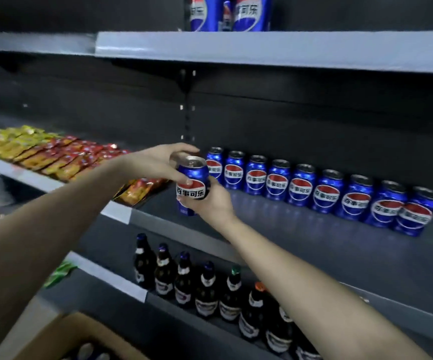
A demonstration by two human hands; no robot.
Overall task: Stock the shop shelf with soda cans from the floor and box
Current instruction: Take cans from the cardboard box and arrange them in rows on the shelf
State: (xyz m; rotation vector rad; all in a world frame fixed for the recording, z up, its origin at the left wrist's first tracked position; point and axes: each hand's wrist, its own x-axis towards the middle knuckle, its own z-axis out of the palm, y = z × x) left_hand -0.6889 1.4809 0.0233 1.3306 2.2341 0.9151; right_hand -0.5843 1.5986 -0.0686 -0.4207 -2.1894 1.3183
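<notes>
Since the grey metal shelf (288, 229) already carries a row of blue cans (301, 189), I should stand this blue aluminium soda can (192, 183), held at the shelf's front, just left of them, label outward. My right hand (214, 202) wraps its lower half and my left hand (155, 162) pinches its rim.

I hold a blue can (192, 187) with both hands. My left hand (158, 163) grips its top, my right hand (214, 201) its bottom. A row of cans (324, 190) stands on the shelf (301, 245). Bottles (207, 289) stand below.
</notes>
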